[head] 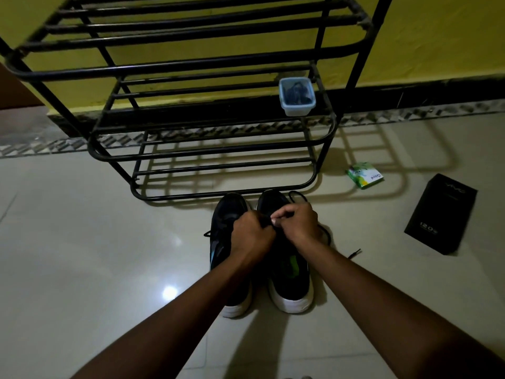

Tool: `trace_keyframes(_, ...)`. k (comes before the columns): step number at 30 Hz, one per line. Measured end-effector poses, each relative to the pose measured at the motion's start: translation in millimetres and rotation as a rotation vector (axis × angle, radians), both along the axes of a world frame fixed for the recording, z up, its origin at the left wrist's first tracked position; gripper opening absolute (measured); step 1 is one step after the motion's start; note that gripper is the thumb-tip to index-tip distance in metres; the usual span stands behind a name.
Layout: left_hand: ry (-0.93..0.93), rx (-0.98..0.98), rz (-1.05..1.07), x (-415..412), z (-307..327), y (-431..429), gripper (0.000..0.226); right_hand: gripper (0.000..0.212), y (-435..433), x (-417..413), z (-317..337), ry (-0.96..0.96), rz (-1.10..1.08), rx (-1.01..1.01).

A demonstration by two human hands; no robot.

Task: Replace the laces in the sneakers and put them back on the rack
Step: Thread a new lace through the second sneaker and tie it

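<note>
On the floor at 6 o'clock from the rack (218, 157): two dark sneakers side by side, toes just beside its bottom rail. Left sneaker (228, 209), right sneaker (291, 285). Both hands meet over the right sneaker's eyelet area. Left hand (252, 237) is curled and right hand (300, 225) is pinched, both clamped on the black lace (297, 195). One lace loop lies at the toe and the free end trails out at 3 o'clock on the floor (109, 242).

Step, judged: lacing the right sneaker, mid-threading. I can't tell whether the left sneaker is finished, as an arm hides its top. Next move likely calls for a fine pinch, feeding the tip through an eyelet and pulling the slack even.

Room: open floor at 9 and 6 o'clock. Green packet (364, 175) at 2 o'clock and black box (441, 214) at 3 o'clock, both well apart from the sneakers. Blue tub (297, 108) sits on the middle shelf's right end, with dark contents I can't identify. The lowest shelf looks free for the pair, but its rails are close overhead.
</note>
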State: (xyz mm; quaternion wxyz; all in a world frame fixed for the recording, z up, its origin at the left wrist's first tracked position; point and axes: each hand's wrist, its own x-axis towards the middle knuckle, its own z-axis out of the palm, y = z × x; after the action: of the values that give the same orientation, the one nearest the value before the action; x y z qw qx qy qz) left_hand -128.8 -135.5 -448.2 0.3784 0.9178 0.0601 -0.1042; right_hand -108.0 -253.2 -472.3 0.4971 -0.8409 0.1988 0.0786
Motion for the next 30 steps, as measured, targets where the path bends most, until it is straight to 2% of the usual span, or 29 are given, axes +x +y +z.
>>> trace_keyframes(3, 0.027, 0.011, 0.05, 8, 4, 1, 0.024, 0.025, -1, -1, -3, -0.043, -0.009, -0.016)
trace_keyframes(7, 0.033, 0.144, -0.032, 27, 7, 0, 0.02, 0.033, -3, -3, -7, -0.09, -0.012, 0.008)
trace_keyframes(12, 0.068, 0.207, -0.141, 40, 9, -1, 0.018, 0.018, -8, -10, -3, -0.098, -0.016, 0.089)
trace_keyframes(15, 0.024, 0.243, -0.108, 42, 10, 7, 0.017, 0.025, -16, -27, -4, -0.198, 0.075, 0.035)
trace_keyframes(17, -0.082, 0.062, 0.003, 42, 10, 12, 0.01, 0.033, -20, -40, -10, -0.274, 0.162, -0.13)
trace_keyframes(18, -0.107, -0.158, 0.079, 41, 10, 15, 0.005, 0.036, -21, -44, -13, -0.304, 0.184, -0.18)
trace_keyframes(20, -0.081, -0.582, 0.209, 40, 11, 20, 0.012, 0.04, -21, -47, -17, -0.342, 0.16, -0.219)
trace_keyframes(21, -0.09, -0.643, 0.18, 42, 11, 25, 0.013, 0.041, -20, -47, -18, -0.348, 0.132, -0.24)
trace_keyframes(22, -0.145, -0.556, 0.074, 44, 11, 30, 0.011, 0.043, -19, -47, -18, -0.35, 0.11, -0.275)
trace_keyframes(24, -0.262, -0.083, -0.281, 48, 9, 44, 0.0, 0.044, -17, -48, -17, -0.353, 0.085, -0.33)
trace_keyframes(26, -0.311, 0.41, -0.562, 50, 4, 58, 0.013, 0.042, -15, -50, -17, -0.353, 0.067, -0.326)
trace_keyframes(27, -0.332, 0.51, -0.612, 55, 1, 63, 0.016, 0.04, -16, -50, -19, -0.353, 0.062, -0.323)
trace_keyframes(28, -0.366, 0.489, -0.619, 57, 1, 66, 0.015, 0.038, -17, -50, -20, -0.354, 0.058, -0.322)
trace_keyframes(29, -0.378, 0.346, -0.573, 55, 3, 66, 0.013, 0.037, -18, -50, -21, -0.36, 0.054, -0.321)
trace_keyframes(30, -0.366, 0.109, -0.468, 51, 12, 65, 0.013, 0.035, -17, -50, -20, -0.373, 0.053, -0.319)
